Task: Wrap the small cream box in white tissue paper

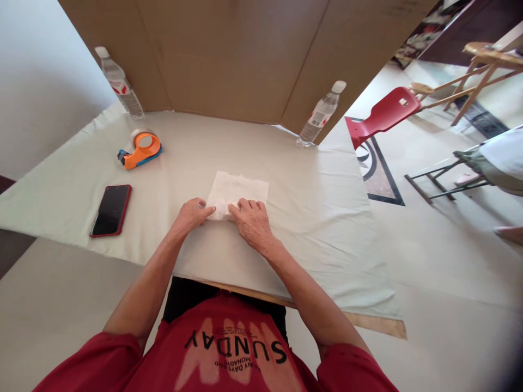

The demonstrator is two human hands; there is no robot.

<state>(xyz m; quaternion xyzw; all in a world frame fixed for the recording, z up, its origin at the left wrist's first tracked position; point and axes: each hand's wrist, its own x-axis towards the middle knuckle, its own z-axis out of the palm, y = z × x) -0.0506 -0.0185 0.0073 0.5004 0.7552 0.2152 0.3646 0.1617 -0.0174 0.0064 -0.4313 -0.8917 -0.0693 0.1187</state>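
Observation:
A thin white sheet that looks like a tissue [239,188] lies flat on the cloth-covered table in front of me. Its near edge looks slightly crumpled or rolled between my hands. My left hand [191,213] is at the near left corner, thumb on the tissue and fingers curled in a pinch. Over the near right part lies my right hand [252,220], its fingers bent and its thumb pressed to the near edge. The right palm hides part of the tissue beneath it.
A phone [110,210] and an orange tape dispenser [143,149] lie to the left. Two water bottles, a left one [120,84] and a right one [321,115], stand before a cardboard panel [229,60]. Beyond the tablecloth [327,218] on the right is a red chair [384,111].

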